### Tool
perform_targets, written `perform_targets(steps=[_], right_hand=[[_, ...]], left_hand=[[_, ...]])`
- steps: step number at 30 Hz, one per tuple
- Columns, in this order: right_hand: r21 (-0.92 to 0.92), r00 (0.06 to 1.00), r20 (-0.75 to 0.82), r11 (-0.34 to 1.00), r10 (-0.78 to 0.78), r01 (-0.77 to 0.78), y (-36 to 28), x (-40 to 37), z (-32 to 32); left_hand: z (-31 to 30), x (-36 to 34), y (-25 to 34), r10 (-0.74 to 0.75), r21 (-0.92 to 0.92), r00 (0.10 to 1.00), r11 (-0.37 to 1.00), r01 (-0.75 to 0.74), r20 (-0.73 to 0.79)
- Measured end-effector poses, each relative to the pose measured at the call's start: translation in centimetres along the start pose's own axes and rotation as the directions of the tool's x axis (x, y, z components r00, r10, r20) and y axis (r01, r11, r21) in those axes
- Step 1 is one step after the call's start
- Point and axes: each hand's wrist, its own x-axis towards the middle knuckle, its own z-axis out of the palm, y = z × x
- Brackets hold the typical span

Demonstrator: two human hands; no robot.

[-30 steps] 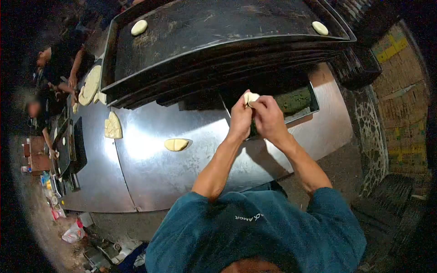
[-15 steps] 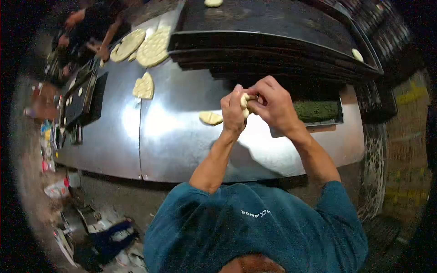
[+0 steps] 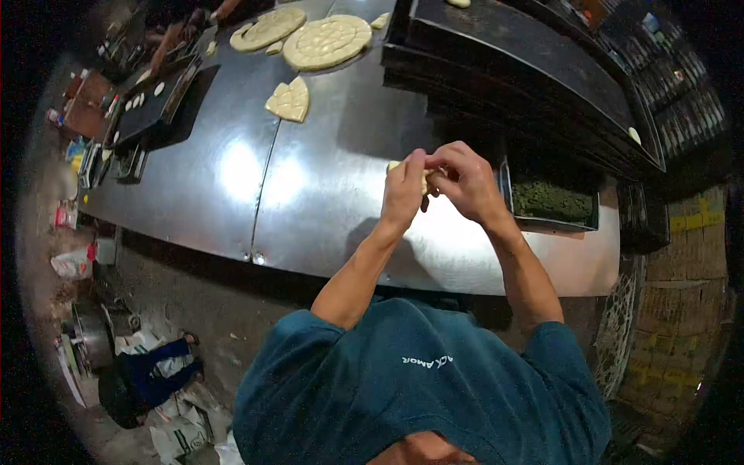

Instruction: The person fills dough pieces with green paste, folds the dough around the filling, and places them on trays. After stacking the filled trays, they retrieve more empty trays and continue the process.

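Over the metal table [image 3: 341, 240], my left hand [image 3: 403, 190] is closed round a pale piece of dough [image 3: 393, 166], which shows past its fingers. My right hand [image 3: 465, 182] touches it, its fingers pinched on the dough's right side; what exactly those fingertips hold is partly hidden. To the left lies a scored wedge of dough [image 3: 289, 101]. Beyond it are a large round scored dough [image 3: 328, 42] and another flat dough [image 3: 267, 29]. A container of green filling [image 3: 552, 200] stands just right of my right hand.
Stacked black trays [image 3: 527, 66] rise behind my hands, with small dough pieces on the top one. Another tray with dough pieces [image 3: 147, 101] stands at the left edge. A person's arm [image 3: 167, 46] shows at the upper left. Bags and a metal pot [image 3: 93, 337] are on the floor.
The view has shifted, so the table's things appear elsewhere. The small dough piece that lay beside my left hand is gone from the table, and dough now shows left of that hand's fingers.
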Motion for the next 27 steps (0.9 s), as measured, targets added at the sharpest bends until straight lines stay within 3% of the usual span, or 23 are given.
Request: perform_targets(steps=[1, 2, 3, 4, 5, 7, 8, 9, 12, 14, 16, 18, 19, 21, 22, 24, 25, 26, 27], right_hand=[[-0.09, 0.993, -0.072, 0.992, -0.098, 0.092, -0.2, -0.4, 1.5], [-0.186, 0.971, -0.138, 0.968, -0.197, 0.17, -0.7, -1.1, 2.7], [-0.305, 0.932, -0.134, 0.909, -0.337, 0.285, -1.3, -2.1, 3.7], [-0.365, 0.933, -0.154, 0.896, -0.326, 0.252, -2.6, -3.2, 4.5], [-0.409, 0.948, -0.117, 0.884, -0.295, 0.224, -2.5, -4.4, 4.7], [-0.465, 0.978, -0.049, 0.871, -0.201, 0.156, -1.2, -7.1, 4.4], [-0.479, 0.989, -0.019, 0.87, -0.144, 0.118, -0.2, -8.5, 3.9], [-0.469, 0.998, 0.028, 0.881, -0.063, 0.068, 1.0, -10.0, 3.4], [-0.563, 0.99, 0.134, 0.826, 0.053, 0.032, 6.6, -15.1, 3.6], [-0.648, 0.953, 0.231, 0.762, 0.199, -0.002, 9.2, -18.3, 4.8], [-0.66, 0.963, 0.18, 0.751, 0.201, -0.033, 10.2, -19.0, 4.7], [-0.694, 0.797, 0.35, 0.708, 0.492, -0.132, 8.4, -16.7, 3.4], [-0.694, 0.789, 0.35, 0.705, 0.505, -0.144, 7.1, -15.4, 2.7], [-0.451, 0.903, 0.122, 0.833, 0.412, -0.32, 5.1, -12.1, 1.3], [-0.386, 0.96, -0.023, 0.883, 0.281, -0.267, 4.9, -11.0, 1.3], [-0.466, 0.966, -0.25, 0.867, 0.061, -0.175, 6.1, -9.4, 2.7], [-0.709, 0.979, -0.179, 0.678, 0.096, -0.195, 10.0, -10.7, 5.7], [-0.808, 0.977, 0.006, 0.577, 0.212, -0.12, 13.7, -13.0, 8.6], [-0.783, 0.982, 0.006, 0.611, 0.189, -0.113, 14.1, -13.4, 9.2]], left_hand=[[0.1, -0.1, -0.1, -0.003, -0.013, 0.995, 1.0, 0.001, -0.099], [-0.2, -0.5, -0.7, -0.016, -0.022, 0.994, 1.0, 0.014, -0.105], [-0.6, -0.7, -1.6, -0.017, -0.171, 0.99, 0.985, -0.007, -0.14], [-0.5, -1.1, -2.1, -0.025, -0.317, 0.985, 0.948, -0.031, -0.172], [0.1, -2.0, -2.5, -0.076, -0.348, 0.978, 0.938, 0.004, -0.194], [0.7, -4.4, -4.5, -0.243, -0.356, 0.969, 0.902, 0.244, 0.049], [1.4, -5.4, -5.3, -0.351, -0.393, 0.92, 0.832, 0.392, 0.175], [0.8, -5.9, -6.4, -0.489, -0.237, 0.79, 0.772, 0.589, 0.37], [-0.9, -7.6, -9.6, -0.485, 0.259, 0.841, 0.867, 0.426, 0.238], [-3.4, -7.6, -10.3, -0.442, 0.23, 0.877, 0.888, 0.398, 0.19], [-6.2, -8.0, -9.2, -0.438, 0.132, 0.896, 0.894, 0.427, 0.069], [-9.1, -9.1, -8.8, -0.407, 0.063, 0.909, 0.908, 0.414, -0.093], [-10.5, -9.7, -8.6, -0.385, 0.055, 0.909, 0.916, 0.398, -0.161], [-13.4, -11.1, -8.6, -0.347, 0.047, 0.887, 0.925, 0.378, -0.303], [-14.7, -11.8, -9.0, -0.33, 0.047, 0.866, 0.926, 0.374, -0.376], [-16.6, -13.1, -9.0, -0.336, 0.031, 0.835, 0.921, 0.388, -0.436], [-17.1, -13.5, -8.9, -0.335, 0.014, 0.805, 0.92, 0.392, -0.49], [-17.3, -14.0, -8.9, -0.332, 0.018, 0.801, 0.92, 0.392, -0.499], [-17.3, -14.4, -8.9, -0.335, 0.004, 0.797, 0.921, 0.389, -0.502]])
